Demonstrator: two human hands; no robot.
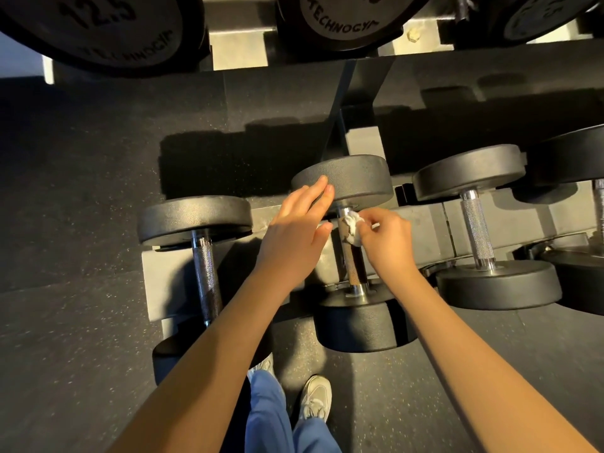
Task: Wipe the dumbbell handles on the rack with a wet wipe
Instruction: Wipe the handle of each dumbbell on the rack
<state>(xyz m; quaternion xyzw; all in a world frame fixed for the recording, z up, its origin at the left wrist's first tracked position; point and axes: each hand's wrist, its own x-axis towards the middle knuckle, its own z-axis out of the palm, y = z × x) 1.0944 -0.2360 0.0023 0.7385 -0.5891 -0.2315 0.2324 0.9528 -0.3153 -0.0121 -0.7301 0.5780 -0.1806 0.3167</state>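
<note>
Where the middle dumbbell (pixel 346 183) lies across the lower rack (pixel 425 223), the right hand (pixel 387 238) pinches a crumpled wet wipe (pixel 354 227) against the far end of its handle (pixel 355 266), just under the far head. The left hand (pixel 295 232) has its fingers straight and close together, tips touching that head's rim. The near length of the handle is uncovered. The left dumbbell (pixel 206 276) and the right dumbbell (pixel 477 230) sit apart, with a gap on either side. Speckled floor (pixel 81 191) runs left past the rack's edge.
</note>
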